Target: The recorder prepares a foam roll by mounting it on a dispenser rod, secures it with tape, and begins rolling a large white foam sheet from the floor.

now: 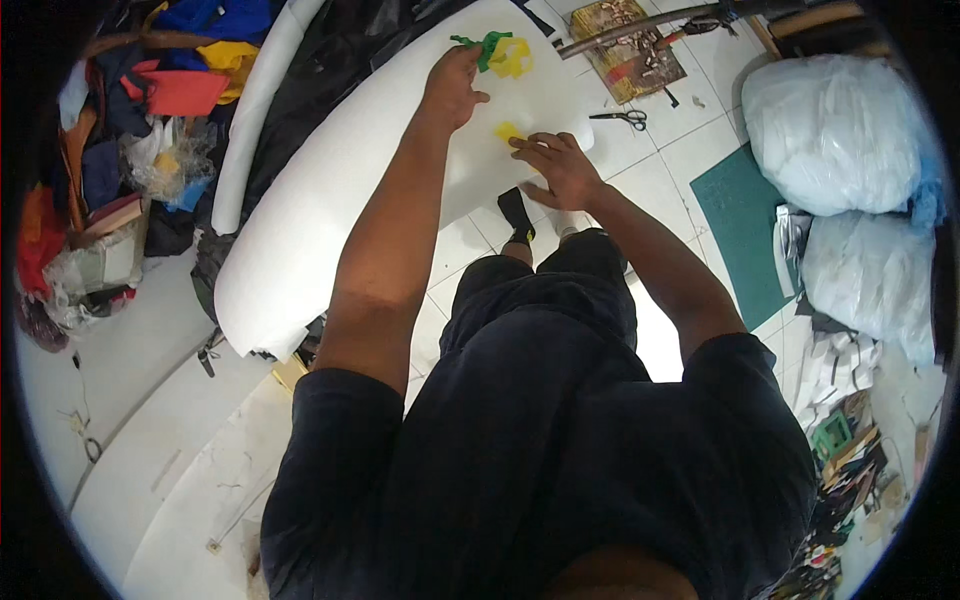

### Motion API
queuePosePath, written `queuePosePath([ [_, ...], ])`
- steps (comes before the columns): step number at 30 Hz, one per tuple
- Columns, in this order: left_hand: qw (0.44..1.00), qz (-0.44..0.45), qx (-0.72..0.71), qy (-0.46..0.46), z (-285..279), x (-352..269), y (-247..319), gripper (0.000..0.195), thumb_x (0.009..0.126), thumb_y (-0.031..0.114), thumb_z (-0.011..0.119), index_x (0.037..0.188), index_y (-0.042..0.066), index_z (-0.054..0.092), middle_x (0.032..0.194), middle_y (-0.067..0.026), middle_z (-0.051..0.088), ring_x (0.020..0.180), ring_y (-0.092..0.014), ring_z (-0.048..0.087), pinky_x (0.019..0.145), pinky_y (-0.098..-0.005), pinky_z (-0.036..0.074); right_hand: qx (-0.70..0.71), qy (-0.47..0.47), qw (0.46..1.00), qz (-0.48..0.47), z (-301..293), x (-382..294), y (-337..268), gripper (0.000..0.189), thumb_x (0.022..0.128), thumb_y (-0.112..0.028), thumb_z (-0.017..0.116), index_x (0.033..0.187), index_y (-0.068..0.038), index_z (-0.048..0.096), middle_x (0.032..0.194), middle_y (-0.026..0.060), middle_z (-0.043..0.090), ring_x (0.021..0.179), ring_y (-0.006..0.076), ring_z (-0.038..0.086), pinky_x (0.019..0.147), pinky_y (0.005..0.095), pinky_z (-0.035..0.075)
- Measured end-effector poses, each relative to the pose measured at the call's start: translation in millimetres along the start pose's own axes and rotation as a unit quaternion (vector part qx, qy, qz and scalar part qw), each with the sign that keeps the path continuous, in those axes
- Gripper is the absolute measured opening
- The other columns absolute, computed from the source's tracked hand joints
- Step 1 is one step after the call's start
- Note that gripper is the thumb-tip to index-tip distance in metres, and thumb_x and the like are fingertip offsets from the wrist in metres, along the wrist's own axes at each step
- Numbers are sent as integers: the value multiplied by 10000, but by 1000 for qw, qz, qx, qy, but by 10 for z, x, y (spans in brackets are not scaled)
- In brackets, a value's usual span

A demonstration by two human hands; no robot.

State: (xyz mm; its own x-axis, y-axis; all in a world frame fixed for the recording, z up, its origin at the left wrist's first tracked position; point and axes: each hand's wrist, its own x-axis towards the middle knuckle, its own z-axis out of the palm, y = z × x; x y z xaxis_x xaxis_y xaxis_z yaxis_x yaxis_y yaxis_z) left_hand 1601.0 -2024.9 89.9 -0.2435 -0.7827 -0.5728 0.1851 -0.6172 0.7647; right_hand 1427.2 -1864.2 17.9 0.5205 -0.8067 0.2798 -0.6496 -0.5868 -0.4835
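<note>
A large white sheet of material [360, 172] stretches across the place before me. Near its far end my left hand [451, 86] reaches to a green cut piece [491, 46], its fingertips at the piece's lower left side; whether they pinch it is too small to tell. Beside the green piece, touching or overlapping it, lies a yellow cut piece with openings [511, 58]. Closer to me, my right hand [555, 166] has its fingertips at the edge of a smaller yellow piece [508, 133]. The fingers partly cover that piece, so its full outline is hidden.
Black-handled scissors [634, 118] lie on the tiled floor right of the sheet. A green mat [739, 225] and bulging translucent plastic bags [832, 135] are at the right. A white roll [259, 112] and piled coloured fabrics [180, 91] are at the left. A patterned board [626, 49] lies beyond.
</note>
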Motion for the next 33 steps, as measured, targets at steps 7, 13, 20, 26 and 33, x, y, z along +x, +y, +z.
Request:
queuePosePath([
  [7, 993, 31, 107, -45, -53, 57, -17, 365, 941, 300, 553, 1224, 74, 505, 1115, -46, 485, 1115, -218, 432, 985, -702, 289, -8, 47, 990, 134, 486, -41, 128, 498, 859, -203, 637, 1338, -225, 502, 1075, 26, 584, 1011, 207, 554, 869, 373, 427],
  [13, 997, -43, 53, -26, 67, 43, 79, 446, 980, 246, 455, 1375, 46, 401, 1457, -58, 361, 1407, -293, 231, 1015, -732, 247, -70, 13, 981, 180, 671, -404, -15, 527, 868, -307, 625, 1373, -263, 481, 1106, 43, 551, 989, 228, 545, 865, 387, 424],
  [20, 997, -21, 68, -1, 28, 121, 90, 416, 974, 246, 479, 1336, 44, 443, 1372, -66, 448, 1380, -288, 277, 1037, -732, 212, -48, 8, 957, 287, 897, -1064, -98, 421, 852, -333, 658, 1236, -172, 594, 1099, 81, 560, 1021, 269, 536, 887, 436, 408],
  [26, 998, -34, 55, -26, -133, 224, 128, 422, 946, 252, 546, 1301, 42, 460, 1380, -89, 422, 1375, -275, 275, 1054, -705, 208, 63, 206, 933, 290, 560, -364, -450, 378, 790, -134, 693, 1162, -130, 625, 1050, 120, 605, 973, 291, 577, 869, 466, 429],
  [33, 993, -70, 75, -64, -55, 281, 207, 503, 942, 261, 542, 1366, 28, 403, 1492, -91, 299, 1436, -307, 125, 1035, -731, 193, -84, 73, 932, 345, 1125, -359, -713, 558, 912, -319, 569, 1379, -40, 441, 1498, 87, 340, 1374, 277, 320, 1020, 507, 344],
])
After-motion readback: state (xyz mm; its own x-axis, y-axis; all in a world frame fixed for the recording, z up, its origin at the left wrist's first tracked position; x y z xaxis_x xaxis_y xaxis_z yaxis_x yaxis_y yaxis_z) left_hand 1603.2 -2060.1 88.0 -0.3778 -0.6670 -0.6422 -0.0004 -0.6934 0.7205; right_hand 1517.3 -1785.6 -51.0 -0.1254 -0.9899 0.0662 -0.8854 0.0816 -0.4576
